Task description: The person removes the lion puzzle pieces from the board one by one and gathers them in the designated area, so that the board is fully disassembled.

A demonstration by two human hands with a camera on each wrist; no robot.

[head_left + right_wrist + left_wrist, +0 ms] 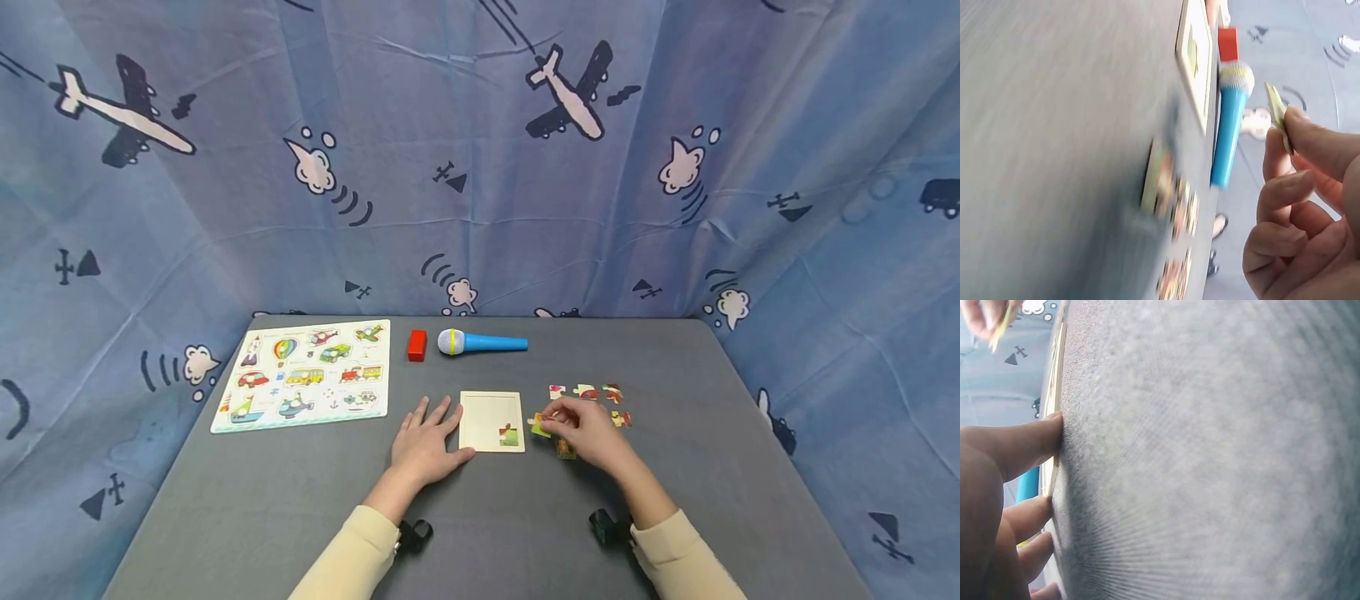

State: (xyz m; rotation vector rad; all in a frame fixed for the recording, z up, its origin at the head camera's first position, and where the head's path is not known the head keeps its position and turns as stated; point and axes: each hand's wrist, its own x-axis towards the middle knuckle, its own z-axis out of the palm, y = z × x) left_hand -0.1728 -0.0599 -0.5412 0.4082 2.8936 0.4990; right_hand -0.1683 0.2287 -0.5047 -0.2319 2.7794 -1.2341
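Note:
My left hand (426,446) lies on the table with its fingers spread. Its thumb and index finger touch the left side of a pale puzzle frame (480,417). One puzzle piece with a green and brown print (509,436) sits in the frame's lower right corner. To the right of the frame, my right hand (592,432) pinches a yellow-green puzzle piece (538,426) between thumb and index finger. In the right wrist view this piece (1277,112) is held up off the table. Several loose puzzle pieces (587,392) lie around and beyond that hand, one (566,450) just below it.
A blue toy microphone (495,342) lies behind the frame, beside a red block (417,346). At the left back is a board with printed vehicles (307,377). A blue patterned cloth (480,167) hangs along the far edge of the grey table (495,533).

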